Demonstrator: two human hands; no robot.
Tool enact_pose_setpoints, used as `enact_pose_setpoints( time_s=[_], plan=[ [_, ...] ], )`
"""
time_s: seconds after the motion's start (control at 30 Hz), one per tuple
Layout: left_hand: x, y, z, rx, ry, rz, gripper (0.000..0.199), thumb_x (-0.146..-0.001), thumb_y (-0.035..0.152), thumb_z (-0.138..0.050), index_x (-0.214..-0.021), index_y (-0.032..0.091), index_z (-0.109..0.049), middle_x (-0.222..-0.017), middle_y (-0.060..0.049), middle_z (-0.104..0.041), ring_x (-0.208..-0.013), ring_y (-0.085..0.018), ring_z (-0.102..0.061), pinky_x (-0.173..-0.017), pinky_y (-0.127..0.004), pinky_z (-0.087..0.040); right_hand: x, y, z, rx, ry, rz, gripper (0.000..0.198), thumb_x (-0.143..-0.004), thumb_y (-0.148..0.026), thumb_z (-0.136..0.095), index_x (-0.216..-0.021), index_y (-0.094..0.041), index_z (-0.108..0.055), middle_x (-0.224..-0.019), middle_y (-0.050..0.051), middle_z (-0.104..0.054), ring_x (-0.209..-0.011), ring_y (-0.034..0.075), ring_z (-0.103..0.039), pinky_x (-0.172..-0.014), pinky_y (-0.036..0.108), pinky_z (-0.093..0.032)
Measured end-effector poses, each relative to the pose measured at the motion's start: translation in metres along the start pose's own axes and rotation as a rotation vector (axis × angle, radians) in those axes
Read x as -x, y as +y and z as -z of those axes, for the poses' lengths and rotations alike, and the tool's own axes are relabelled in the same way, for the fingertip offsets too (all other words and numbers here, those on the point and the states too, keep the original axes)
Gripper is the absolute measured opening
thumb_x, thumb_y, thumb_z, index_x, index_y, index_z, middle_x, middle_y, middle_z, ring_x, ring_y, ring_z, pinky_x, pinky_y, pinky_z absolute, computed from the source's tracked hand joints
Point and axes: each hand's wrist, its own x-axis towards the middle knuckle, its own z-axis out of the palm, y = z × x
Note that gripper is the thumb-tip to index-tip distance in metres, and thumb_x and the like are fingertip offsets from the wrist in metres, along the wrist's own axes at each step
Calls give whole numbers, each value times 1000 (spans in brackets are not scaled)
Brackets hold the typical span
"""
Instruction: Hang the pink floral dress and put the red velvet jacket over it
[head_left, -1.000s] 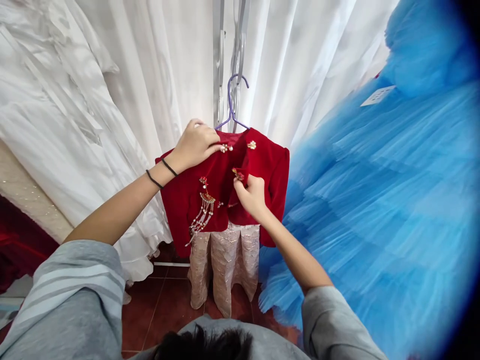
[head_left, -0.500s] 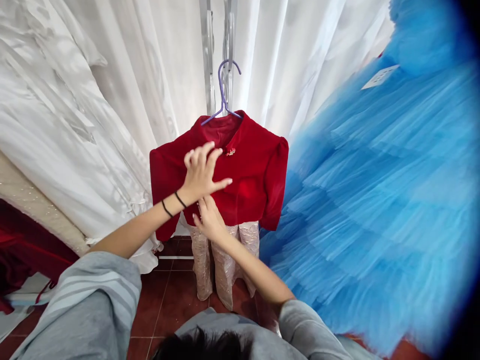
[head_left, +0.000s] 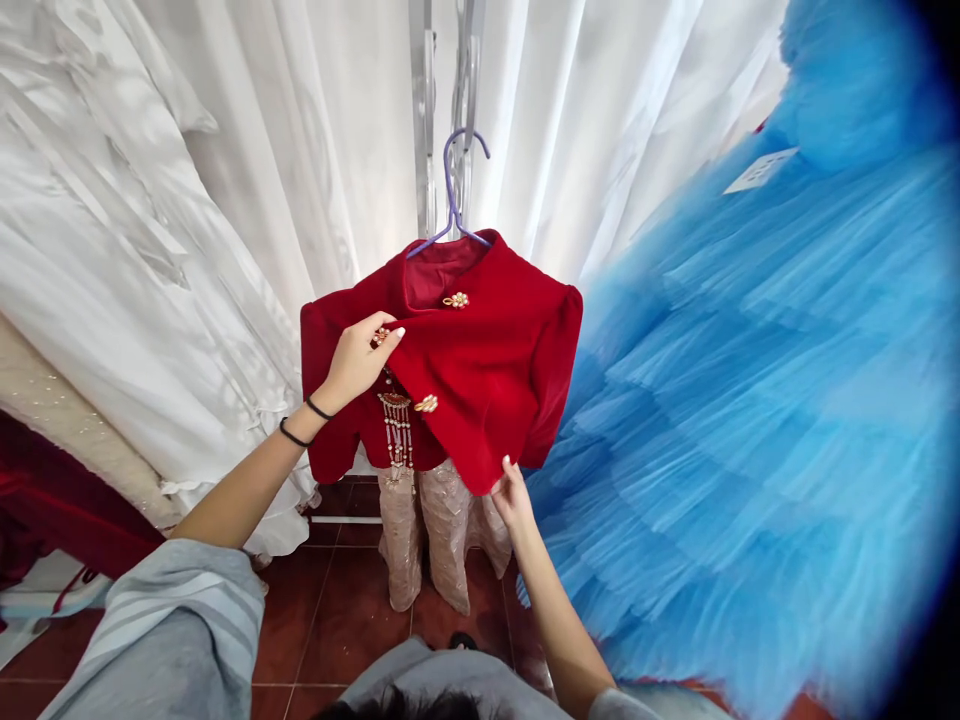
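A red velvet jacket (head_left: pixel 487 350) hangs on a purple hanger (head_left: pixel 450 200) in front of me. My left hand (head_left: pixel 361 360) pinches the edge of its front flap near the chest, beside a jewelled clasp. My right hand (head_left: pixel 512 495) grips the lower hem of the same flap and draws it out to the right. A gold flower clasp (head_left: pixel 456 300) sits at the collar and another gold clasp (head_left: pixel 427 404) is on the flap's edge. A beaded tassel ornament (head_left: pixel 396 425) dangles down the jacket's front below my left hand.
Pale pink shiny fabric (head_left: pixel 401 545) hangs beneath the jacket over a dark red tiled floor (head_left: pixel 352 640). White garments (head_left: pixel 90 250) are at left, a white curtain (head_left: pixel 600 120) behind. A layered blue tulle dress (head_left: pixel 750 400) crowds the right side.
Both hands have closed on the jacket's front flap. The right hand has moved right and down to the hem, the left slightly left and down. The clasps and tassel have come into view.
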Motion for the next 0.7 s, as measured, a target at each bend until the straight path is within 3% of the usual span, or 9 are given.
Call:
enact_pose_setpoints(
  time_s=[0.13,0.23,0.33,0.43,0.5,0.57,0.63,0.7],
  plan=[
    [-3,-13,-14,-183,50,70,22,-91,34,-52,-101,19,-64,-103,-9,-70,-93,-25,-65,-77,-33,-48,8,30,10,287,76,28,33,-61,-42,-75,-81,-23,-57,-74,-1,-65,-62,16,-63,-57,29,-56],
    [8,-21,-23,-49,134,21,27,-89,39,-56,-106,19,-62,-104,-9,-68,-94,-24,-65,-82,-35,-51,14,22,11,410,231,153,40,-62,-43,-73,-91,-23,-55,-88,4,-64,-80,22,-65,-72,38,-58],
    [37,-24,-36,237,338,38,30,-95,43,-47,-110,19,-57,-97,-8,-65,-82,-18,-65,-75,-33,-55,19,-16,-7,682,395,564,69,-70,-49,-67,-129,-21,-44,-136,17,-48,-126,30,-50,-106,48,-44],
    [65,-20,-66,388,537,210,33,-99,43,-31,-109,21,-53,-96,-9,-62,-76,-17,-65,-66,-33,-58,13,-57,-51,1080,343,1020,95,-78,-55,-62,-151,-16,-16,-155,25,-21,-147,34,-22,-117,56,-26],
    [71,-15,-90,267,529,244,38,-96,49,-41,-121,22,-49,-119,-17,-57,-103,-25,-64,-81,-43,-59,0,-75,-89,1242,219,1154,108,-75,-54,-64,-154,-11,-3,-158,28,-10,-151,36,-9,-116,61,-22],
    [66,-12,-107,24,501,250,66,-85,55,-59,-137,18,-40,-145,-27,-36,-136,-39,-40,-103,-60,-45,-18,-84,-121,1373,120,1185,105,-75,-48,-62,-153,-7,-3,-158,32,-4,-150,40,-2,-113,68,-18],
    [58,-15,-110,-191,537,289,87,-78,55,-68,-144,12,-32,-152,-34,-20,-145,-48,-18,-109,-72,-26,-35,-94,-139,1458,119,1165,89,-77,-36,-55,-153,-8,-17,-159,31,-7,-149,44,-3,-108,76,-14],
    [50,-26,-92,-296,601,292,70,-83,44,-64,-141,13,-39,-150,-31,-28,-143,-48,-22,-109,-72,-23,-50,-118,-141,1457,178,1186,72,-77,-23,-46,-148,-16,-36,-158,24,-22,-148,42,-13,-105,79,-12]
  ],
)
